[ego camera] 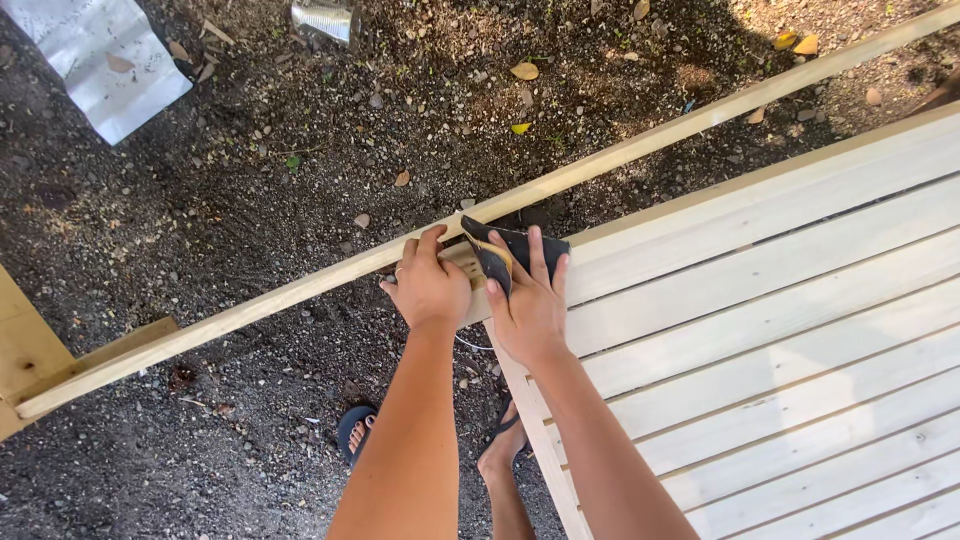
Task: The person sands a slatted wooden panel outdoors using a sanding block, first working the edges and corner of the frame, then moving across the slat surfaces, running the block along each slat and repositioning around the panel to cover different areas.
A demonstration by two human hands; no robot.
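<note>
At frame centre, one dark, creased sandpaper sheet (pixel 510 252) lies folded over a pale slatted panel's (pixel 780 330) corner. Right hand (pixel 528 300) presses it flat, fingers spread; left hand (pixel 430 288) curls over the edge beside it. One long strip (pixel 300 290) crosses behind; one can (pixel 325 20) top centre.

Operator body: two bare forearms, hands and sandalled feet, seen from above.

Both forearms are uncovered to the lower frame edge; no sleeve, glove or wrist item is visible. The left hand (pixel 428 287) carries one thin, light-coloured ring on a finger at its outer edge. The right hand (pixel 530 308) shows no ring or other item. Fingernails on both hands are short and unpainted. Each foot wears a dark open sandal: left sandal (pixel 355 428), right sandal (pixel 497 437), with a dark strap between the toes.
</note>
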